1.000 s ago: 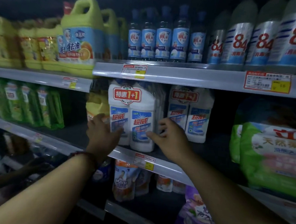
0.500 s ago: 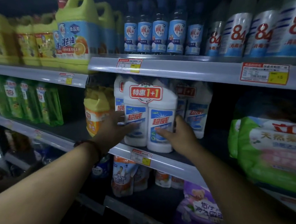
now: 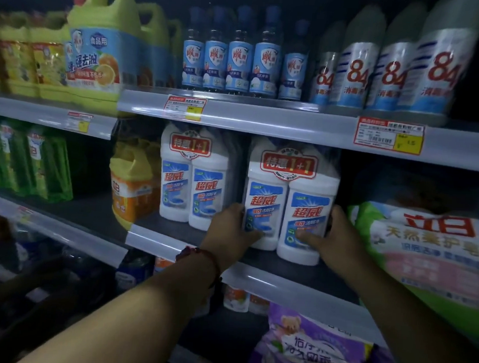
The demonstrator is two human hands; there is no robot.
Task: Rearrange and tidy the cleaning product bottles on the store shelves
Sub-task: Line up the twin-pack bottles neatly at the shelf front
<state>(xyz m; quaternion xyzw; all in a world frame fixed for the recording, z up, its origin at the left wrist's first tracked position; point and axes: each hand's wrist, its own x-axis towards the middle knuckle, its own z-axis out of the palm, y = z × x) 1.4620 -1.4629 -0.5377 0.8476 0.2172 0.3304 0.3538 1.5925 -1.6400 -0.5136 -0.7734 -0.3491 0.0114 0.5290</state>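
Far left of the pack [image 3: 291,196], on the same shelf [image 3: 268,282], green pouches [image 3: 21,163] stand in a row. Up and left of the pack, 1 level higher, are yellow jugs [image 3: 100,44] with blue labels. An orange jug [image 3: 133,185] stands left of the pack. Between that jug and the pack is a 2nd pack [image 3: 193,178], also 2 white bottles under a red "1+1" tag, set further back than the pack and apart from it. Above the pack, 5 blue bottles [image 3: 241,56] line the upper level.

The left hand [image 3: 232,232] grips the pack's lower left side, fingers curled behind it and thumb across the front of the left bottle. A red bracelet [image 3: 199,256] sits on that wrist. The pack itself, 2 white bottles wrapped together, stands upright near the shelf's front edge; whether its base touches the board I cannot tell. The right hand [image 3: 339,242] holds the pack's lower right side, thumb laid on the right bottle's label, fingers round the back.

Above and right of the pack are grey "84" bottles [image 3: 396,70]. Just right of the pack lies a green bag [image 3: 426,245], and below and right of it, 1 level down, a purple bag [image 3: 319,354].
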